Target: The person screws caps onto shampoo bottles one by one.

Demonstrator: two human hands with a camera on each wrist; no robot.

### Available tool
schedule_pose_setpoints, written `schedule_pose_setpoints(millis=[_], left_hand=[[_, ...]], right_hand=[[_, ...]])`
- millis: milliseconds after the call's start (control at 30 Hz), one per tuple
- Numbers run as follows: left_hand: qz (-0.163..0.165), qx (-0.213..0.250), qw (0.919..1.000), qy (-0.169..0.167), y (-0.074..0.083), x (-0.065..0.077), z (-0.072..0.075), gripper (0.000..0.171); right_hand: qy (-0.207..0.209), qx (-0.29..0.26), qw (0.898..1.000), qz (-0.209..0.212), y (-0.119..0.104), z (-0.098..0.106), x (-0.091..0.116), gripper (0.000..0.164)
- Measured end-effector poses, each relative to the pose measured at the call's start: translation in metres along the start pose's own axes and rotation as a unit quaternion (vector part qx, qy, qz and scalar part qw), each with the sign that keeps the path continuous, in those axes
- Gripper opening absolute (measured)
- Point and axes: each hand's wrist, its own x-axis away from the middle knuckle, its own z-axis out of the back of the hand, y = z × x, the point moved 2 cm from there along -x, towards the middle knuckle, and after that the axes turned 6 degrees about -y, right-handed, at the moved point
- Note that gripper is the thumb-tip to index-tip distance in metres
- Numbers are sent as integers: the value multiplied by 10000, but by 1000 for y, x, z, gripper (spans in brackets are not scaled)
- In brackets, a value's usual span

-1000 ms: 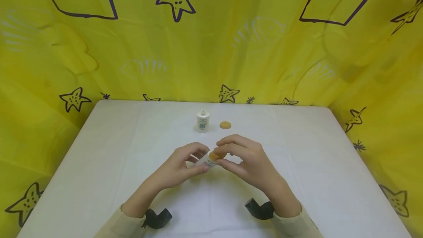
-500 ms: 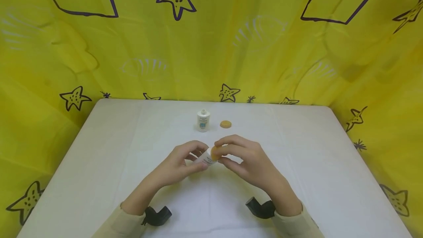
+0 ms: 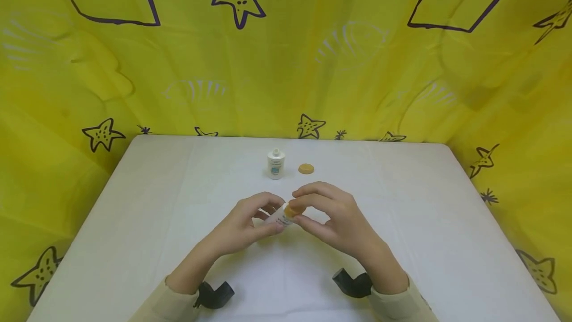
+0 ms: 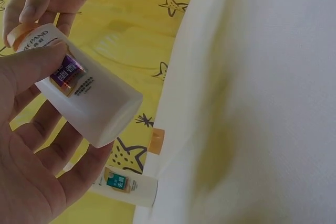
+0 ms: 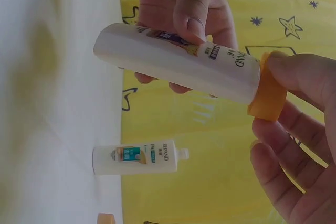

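My left hand (image 3: 250, 222) grips a white shampoo bottle (image 4: 89, 93) with a purple label, thumb across its front. The bottle tilts up toward the right, above the table. On its top end sits an orange cap (image 5: 269, 88), which my right hand (image 3: 332, 215) pinches between thumb and fingers. Beyond the hands a second white shampoo bottle (image 3: 275, 164) stands upright with its narrow neck bare; a green label (image 5: 131, 154) shows on it in the right wrist view. A loose orange cap (image 3: 306, 169) lies on the table just right of that bottle.
The table has a white cloth (image 3: 178, 183). A yellow curtain (image 3: 277, 63) with starfish drawings hangs behind and along the sides. Black curved pieces (image 3: 216, 294) stick out at both wrists, by the sleeve cuffs.
The cap in my right fingers turned to face more toward the camera half a second ago, and is tipped back now. The left hand keeps its grip; the standing bottle and loose cap stay put.
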Motion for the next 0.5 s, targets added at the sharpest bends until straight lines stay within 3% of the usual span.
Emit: schedule_pose_setpoints(millis=[167, 300, 500], left_hand=[[152, -53, 9998, 90, 3, -1, 3, 29], [232, -37, 9997, 44, -11, 0, 2, 29], [-2, -39, 9999, -115, -28, 1, 2, 31]], right_hand=[[-194, -77, 9997, -159, 0, 2, 0, 29], [-309, -99, 9993, -167, 0, 3, 1, 31], [-322, -52, 9994, -123, 0, 5, 2, 26]])
